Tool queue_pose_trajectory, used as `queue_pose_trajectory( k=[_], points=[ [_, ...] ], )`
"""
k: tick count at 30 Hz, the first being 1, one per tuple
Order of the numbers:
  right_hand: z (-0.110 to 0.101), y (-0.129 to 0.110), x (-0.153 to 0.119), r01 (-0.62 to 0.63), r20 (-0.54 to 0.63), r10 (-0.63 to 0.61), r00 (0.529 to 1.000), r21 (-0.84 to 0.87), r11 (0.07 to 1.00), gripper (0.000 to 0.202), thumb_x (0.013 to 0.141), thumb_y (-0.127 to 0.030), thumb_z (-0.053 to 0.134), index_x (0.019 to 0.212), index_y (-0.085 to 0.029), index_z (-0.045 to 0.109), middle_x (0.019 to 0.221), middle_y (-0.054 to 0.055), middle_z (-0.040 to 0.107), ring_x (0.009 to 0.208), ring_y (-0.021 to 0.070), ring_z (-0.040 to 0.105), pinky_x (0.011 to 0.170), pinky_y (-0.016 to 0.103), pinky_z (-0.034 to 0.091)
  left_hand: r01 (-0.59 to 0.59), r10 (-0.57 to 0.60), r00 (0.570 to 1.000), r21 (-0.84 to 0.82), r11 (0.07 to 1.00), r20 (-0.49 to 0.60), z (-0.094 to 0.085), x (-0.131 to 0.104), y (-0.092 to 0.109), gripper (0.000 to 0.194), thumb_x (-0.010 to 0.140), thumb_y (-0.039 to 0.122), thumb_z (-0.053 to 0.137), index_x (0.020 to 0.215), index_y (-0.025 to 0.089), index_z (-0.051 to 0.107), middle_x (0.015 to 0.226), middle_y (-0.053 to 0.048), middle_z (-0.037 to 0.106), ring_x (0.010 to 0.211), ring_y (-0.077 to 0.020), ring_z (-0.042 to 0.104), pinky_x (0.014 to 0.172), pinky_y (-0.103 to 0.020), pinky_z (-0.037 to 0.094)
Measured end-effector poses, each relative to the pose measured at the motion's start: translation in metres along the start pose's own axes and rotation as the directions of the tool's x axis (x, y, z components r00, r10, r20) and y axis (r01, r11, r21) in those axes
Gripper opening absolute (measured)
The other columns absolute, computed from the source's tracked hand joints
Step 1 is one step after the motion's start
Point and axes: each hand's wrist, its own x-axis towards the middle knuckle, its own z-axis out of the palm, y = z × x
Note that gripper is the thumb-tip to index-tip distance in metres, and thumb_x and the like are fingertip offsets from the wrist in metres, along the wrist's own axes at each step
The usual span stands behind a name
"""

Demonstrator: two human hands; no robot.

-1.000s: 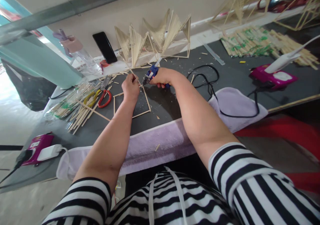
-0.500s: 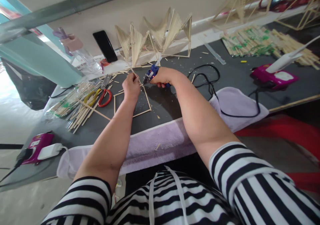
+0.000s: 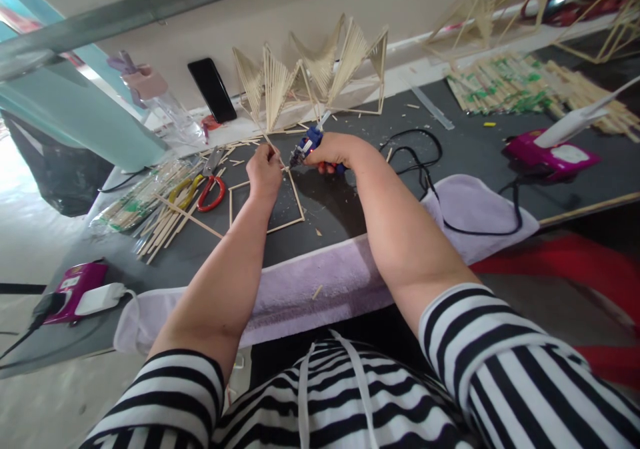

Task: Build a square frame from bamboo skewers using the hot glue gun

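Observation:
My right hand (image 3: 333,152) is wrapped round a blue hot glue gun (image 3: 311,139), a glue stick poking from its back end. The gun's nozzle points at the far corner of a square frame of thin wooden sticks (image 3: 303,202) lying on the table. My left hand (image 3: 264,169) pinches a thin wooden stick (image 3: 270,144) at that same corner, the stick slanting up and away. My left hand and forearm hide part of the frame. Whether the nozzle touches the wood I cannot tell.
Scissors (image 3: 211,194) and loose sticks (image 3: 165,229) lie left of the frame. Behind stand a finished stick model (image 3: 280,89) and a black phone (image 3: 212,89). A black cord (image 3: 425,169) curls at right, near wrapped chopsticks (image 3: 500,89). A lilac cloth (image 3: 320,276) covers the front edge.
Hardly anything differs. The glue gun has shifted very slightly, and the whole view has moved a little; both hands keep their holds.

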Motion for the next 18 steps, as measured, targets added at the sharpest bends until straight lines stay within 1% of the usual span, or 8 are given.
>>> queue_pose_trajectory(
  k=[4,11,18],
  points=[
    [-0.0032,0.0000,-0.0032,-0.003,-0.028,0.004,1.000,0.016,1.000,0.009,0.079,-0.024,0.071,0.081,-0.016,0.070,0.066,0.005,0.066,0.060,0.0163,0.062,0.054,0.026,0.050,0.002,-0.002,1.000,0.011,1.000,-0.002,-0.0007,-0.0004,0.0011,0.010,0.078,0.015,0.053,0.074,0.023,0.054,0.063,0.003,0.060,0.064,-0.0156,0.065,0.067,-0.025,0.051],
    [-0.0049,-0.0016,-0.0059,0.011,-0.028,-0.010,1.000,0.035,0.999,0.009,0.078,-0.023,0.072,0.081,-0.014,0.070,0.067,0.005,0.066,0.057,0.0142,0.058,0.054,0.025,0.049,-0.001,0.001,1.000,0.014,1.000,0.010,-0.0019,-0.0007,0.0019,0.010,0.077,0.014,0.052,0.075,0.023,0.053,0.065,0.003,0.061,0.064,-0.0163,0.066,0.069,-0.026,0.051],
    [-0.0071,-0.0070,-0.0105,0.022,-0.026,-0.024,0.999,-0.040,0.999,0.012,0.077,-0.025,0.074,0.083,-0.015,0.071,0.064,0.004,0.065,0.058,0.0157,0.059,0.054,0.026,0.048,0.019,-0.020,1.000,0.011,1.000,0.013,-0.0023,-0.0012,0.0025,0.011,0.078,0.013,0.052,0.077,0.024,0.055,0.064,0.003,0.062,0.063,-0.0160,0.067,0.070,-0.027,0.051]
  ],
)
